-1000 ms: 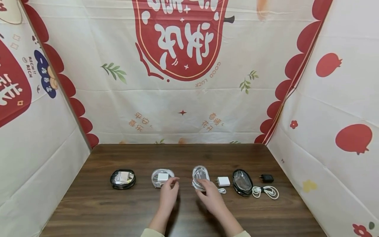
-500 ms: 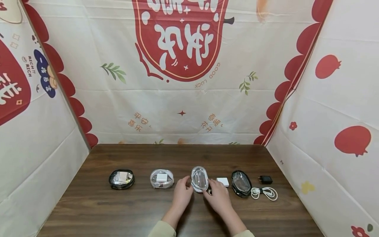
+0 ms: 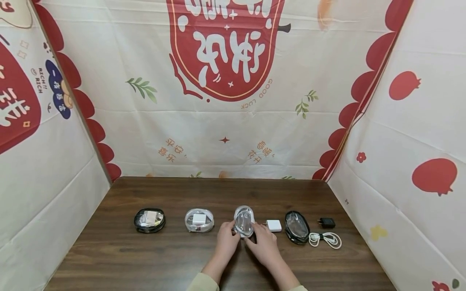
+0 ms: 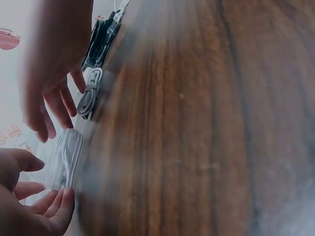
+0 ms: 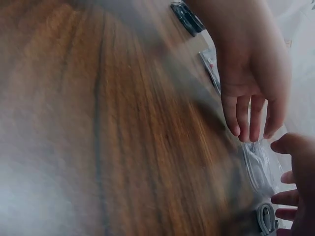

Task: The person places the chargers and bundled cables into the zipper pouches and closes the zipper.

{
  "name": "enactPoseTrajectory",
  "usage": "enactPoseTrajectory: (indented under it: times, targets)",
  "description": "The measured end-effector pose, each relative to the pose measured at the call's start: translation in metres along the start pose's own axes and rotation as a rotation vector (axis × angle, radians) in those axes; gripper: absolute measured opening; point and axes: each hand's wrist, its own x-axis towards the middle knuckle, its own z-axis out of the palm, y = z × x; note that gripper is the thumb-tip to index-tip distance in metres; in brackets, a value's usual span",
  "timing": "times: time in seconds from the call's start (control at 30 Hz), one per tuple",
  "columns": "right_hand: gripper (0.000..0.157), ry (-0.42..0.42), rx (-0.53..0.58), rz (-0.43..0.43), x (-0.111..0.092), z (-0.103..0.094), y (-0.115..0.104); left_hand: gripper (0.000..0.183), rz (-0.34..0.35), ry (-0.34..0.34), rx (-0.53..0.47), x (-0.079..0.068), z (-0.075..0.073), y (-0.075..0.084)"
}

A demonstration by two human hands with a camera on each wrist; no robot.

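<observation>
A clear oval pouch with a pale rim [image 3: 244, 220] is on the table between my two hands, its long side pointing away. My left hand [image 3: 226, 239] holds its left edge, thumb and fingers on either side of it. On the opposite edge, my right hand [image 3: 265, 242] holds it with thumb and fingertips. In the left wrist view, a coiled white cable [image 4: 90, 96] lies beyond the pouch [image 4: 66, 155], near the right hand [image 4: 54, 98]. A white charger plug [image 3: 274, 225] sits just right of that hand.
To the left are a clear pouch with a white plug inside [image 3: 199, 227] and a filled black-rimmed pouch [image 3: 149, 226]. At right lie a black-rimmed pouch [image 3: 296, 226], a black plug [image 3: 327, 222] and a tied white cable [image 3: 330, 240]. Printed cloth walls [image 3: 204, 133] surround the table [image 3: 153, 262].
My left hand has moved right, from near the clear pouch holding the plug, to the middle pouch. My right hand has shifted to that pouch's right edge. The pouch has shifted slightly nearer.
</observation>
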Motion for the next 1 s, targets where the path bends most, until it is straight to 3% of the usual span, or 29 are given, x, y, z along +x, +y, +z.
enactPoseTrajectory:
  times: [0.3,0.5,0.87,1.0]
  targets:
    - [0.054,0.032,0.034,-0.056,-0.010,-0.004,-0.008,0.051,0.106,0.043,0.156,-0.002,-0.001,0.001]
    - [0.054,0.002,0.058,-0.060,-0.012,0.000,-0.011,0.050,0.160,0.076,0.222,-0.001,0.001,-0.003]
    - [0.058,0.052,0.082,-0.072,-0.008,-0.002,-0.009,0.036,0.133,0.037,0.207,0.002,-0.007,-0.005]
    - [0.049,0.048,0.082,-0.065,-0.003,-0.005,-0.008,0.035,0.138,0.032,0.196,0.002,-0.010,-0.004]
